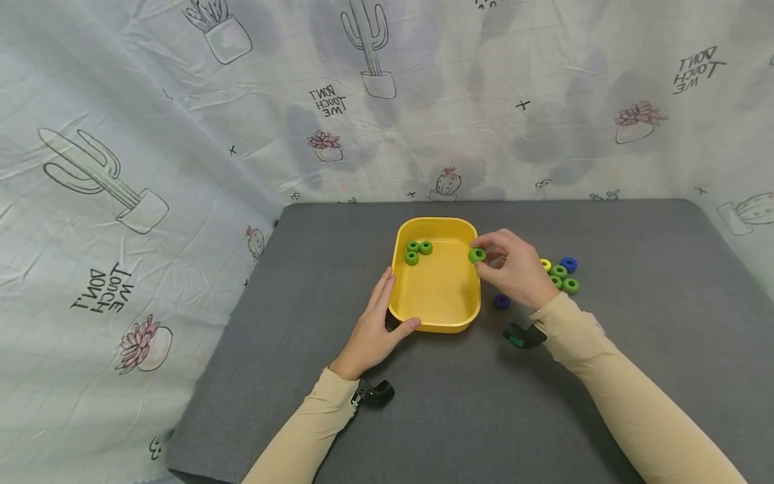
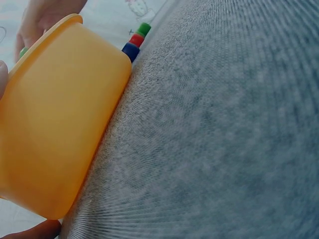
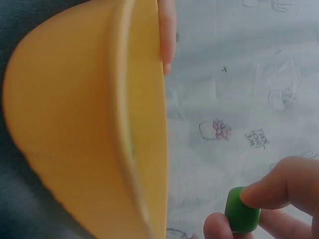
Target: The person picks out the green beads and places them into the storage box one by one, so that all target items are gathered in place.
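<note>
Between thumb and fingertips, my right hand [image 1: 517, 265] pinches a green bead [image 1: 477, 255] at the right rim of the yellow bin [image 1: 435, 327]. The right wrist view shows the same green bead [image 3: 242, 210] as a short cylinder, held beside the bin's wall [image 3: 65, 109]. My left hand [image 1: 371, 339] touches the bin's near left corner, its fingers lying straight along the left side and the thumb at the near rim. Inside the bin, three green beads [image 1: 412, 258] sit together toward the far left.
Right of the bin, partly behind my right hand, is a cluster of green beads [image 1: 570, 286], a blue bead [image 1: 568, 264] and a yellow bead [image 1: 546, 264]. A dark blue bead [image 1: 501, 302] lies closer to the bin. The grey table [image 1: 435, 403] meets a printed cloth [image 1: 423, 134] behind.
</note>
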`<state>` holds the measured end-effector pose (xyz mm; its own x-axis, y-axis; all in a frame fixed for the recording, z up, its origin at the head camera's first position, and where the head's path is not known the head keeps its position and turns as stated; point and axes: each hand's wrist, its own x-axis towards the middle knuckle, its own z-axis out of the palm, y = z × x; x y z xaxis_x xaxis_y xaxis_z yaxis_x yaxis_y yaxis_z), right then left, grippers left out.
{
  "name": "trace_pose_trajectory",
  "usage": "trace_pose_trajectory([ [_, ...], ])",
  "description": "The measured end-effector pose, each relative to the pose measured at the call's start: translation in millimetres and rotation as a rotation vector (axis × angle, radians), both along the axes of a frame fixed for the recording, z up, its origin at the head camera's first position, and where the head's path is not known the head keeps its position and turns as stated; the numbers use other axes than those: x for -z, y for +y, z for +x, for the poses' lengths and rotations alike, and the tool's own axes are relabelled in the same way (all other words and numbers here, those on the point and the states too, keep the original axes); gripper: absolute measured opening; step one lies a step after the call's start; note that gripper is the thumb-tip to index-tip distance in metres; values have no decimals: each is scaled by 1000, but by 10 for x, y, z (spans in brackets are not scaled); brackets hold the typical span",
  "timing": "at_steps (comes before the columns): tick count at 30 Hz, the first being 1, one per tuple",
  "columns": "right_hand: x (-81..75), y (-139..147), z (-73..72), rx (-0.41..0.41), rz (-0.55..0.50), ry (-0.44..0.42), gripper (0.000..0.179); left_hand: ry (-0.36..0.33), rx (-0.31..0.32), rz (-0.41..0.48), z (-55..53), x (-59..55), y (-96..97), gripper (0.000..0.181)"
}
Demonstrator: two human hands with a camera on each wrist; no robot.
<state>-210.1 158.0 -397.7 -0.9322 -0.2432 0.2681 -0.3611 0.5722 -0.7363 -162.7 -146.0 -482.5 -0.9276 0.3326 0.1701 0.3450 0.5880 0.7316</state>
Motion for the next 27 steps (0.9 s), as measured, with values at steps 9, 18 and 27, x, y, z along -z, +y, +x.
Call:
trace_pose_trajectory([
  [9,-119,-230,-187,-33,-3,-9,31,-3,-6,3,6,-5,2,102],
  [18,-185,-461,-374,-44,-40,-43,33,-1,-2,0,6,-7,0,102],
  [27,-114,-669,-553,-58,-28,-87,34,-13,3,2,8,-18,-2,102],
])
